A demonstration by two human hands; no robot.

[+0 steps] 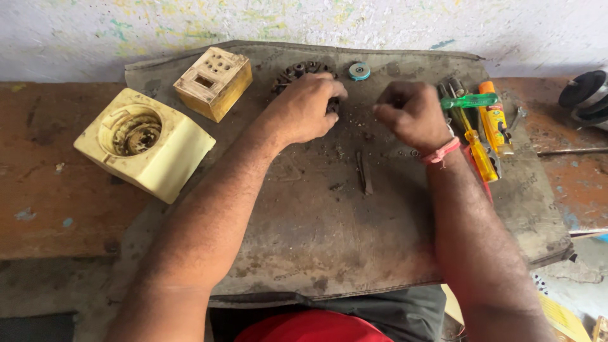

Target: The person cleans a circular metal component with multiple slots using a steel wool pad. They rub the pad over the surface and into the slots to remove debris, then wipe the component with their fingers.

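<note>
My left hand [305, 106] rests on a dark round motor part [297, 70] at the back of the grey mat [329, 234], fingers curled over it. My right hand [411, 114] hovers just to its right, fingers pinched together; whether something small sits between them I cannot tell. A red band circles that wrist. A small teal disc [359, 71] lies behind the two hands. A thin dark metal strip [363, 172] lies on the mat below the hands.
Two yellowed plastic housings sit at the left: a large one with a round hole [144, 142] and a small box [214, 82]. Screwdrivers with yellow and green handles [482, 126] lie at the right. A dark round object [586, 95] is at the far right edge.
</note>
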